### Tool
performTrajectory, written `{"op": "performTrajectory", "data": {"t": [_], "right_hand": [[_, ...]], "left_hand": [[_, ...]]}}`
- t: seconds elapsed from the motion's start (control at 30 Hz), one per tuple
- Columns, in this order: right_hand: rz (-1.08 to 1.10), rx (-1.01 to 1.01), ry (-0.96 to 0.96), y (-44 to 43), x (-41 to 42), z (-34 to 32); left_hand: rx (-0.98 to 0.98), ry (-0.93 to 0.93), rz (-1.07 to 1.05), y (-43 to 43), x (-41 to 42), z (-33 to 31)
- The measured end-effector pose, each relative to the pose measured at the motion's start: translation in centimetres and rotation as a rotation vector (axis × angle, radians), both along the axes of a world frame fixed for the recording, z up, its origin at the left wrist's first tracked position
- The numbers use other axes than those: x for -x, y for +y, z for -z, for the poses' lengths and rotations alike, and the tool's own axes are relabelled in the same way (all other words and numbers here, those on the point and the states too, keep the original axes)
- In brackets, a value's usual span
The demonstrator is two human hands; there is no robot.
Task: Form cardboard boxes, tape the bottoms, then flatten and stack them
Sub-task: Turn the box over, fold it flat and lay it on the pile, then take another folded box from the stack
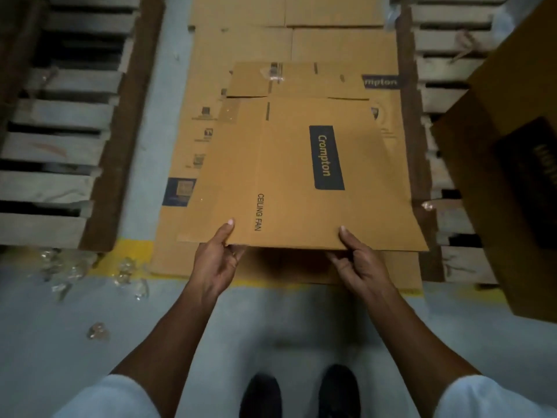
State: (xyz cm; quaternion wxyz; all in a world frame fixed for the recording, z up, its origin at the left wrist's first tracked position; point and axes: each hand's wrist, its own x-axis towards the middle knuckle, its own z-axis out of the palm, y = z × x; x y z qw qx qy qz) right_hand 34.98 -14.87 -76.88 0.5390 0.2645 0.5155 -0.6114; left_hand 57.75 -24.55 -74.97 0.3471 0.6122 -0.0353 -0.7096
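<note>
Grey concrete floor [75, 342] is seen underfoot, crossed by a yellow painted line [132, 251]. A flattened box [295, 176], printed "Crompton" and "CEILING FAN", is held over a stack of flat cartons [184, 236] that fills the lane between two wooden pallets. Its near edge is raised, with shadow shown beneath it. Its far edge is set over another flat carton [301, 79] on the stack.

The near edge is pinched at two places. The left hand [215, 260] grips it close to the left corner, thumb on top and fingers curled underneath. The right hand [358, 260] grips it likewise further right, well short of the right corner. Both forearms are stretched forward, and dark shoes [260, 393] are seen between them.

The lane is bounded by the left pallet [60, 122] and the right pallet [437, 49]. A formed box [512, 146] stands at the right, near the held box's right edge. Crumpled tape scraps [63, 273] lie on the floor at the near left.
</note>
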Motion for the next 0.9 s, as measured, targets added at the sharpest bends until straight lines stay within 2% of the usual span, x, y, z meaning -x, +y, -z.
{"op": "performTrajectory", "data": {"t": [0.13,0.23,0.37,0.5,0.63,0.73,0.9], "right_hand": [[-0.044,-0.15,-0.107,1.6,-1.5,7.3],[-0.028,-0.199,-0.165,2.4,-2.3,10.8],[-0.121,-0.261,-0.185,3.0,-3.2,12.4],[-0.154,-0.231,-0.196,3.6,-3.8,10.3],[-0.192,-0.179,-0.108,2.6,-3.6,3.3],[-0.23,-0.152,-0.026,1.5,-2.5,-4.9],[-0.179,-0.082,0.173,1.0,3.7,-24.8]], "left_hand": [[-0.165,-0.027,-0.023,1.2,-1.1,7.7],[-0.241,-0.082,-0.056,1.4,-1.0,10.9],[-0.292,-0.146,-0.033,1.8,-0.7,11.5],[-0.263,-0.248,0.19,2.7,-0.2,8.8],[-0.083,-0.37,0.537,2.9,2.1,1.4],[0.003,-0.393,0.665,3.0,4.5,-5.6],[0.116,-0.312,0.765,3.5,10.9,-23.2]]}}
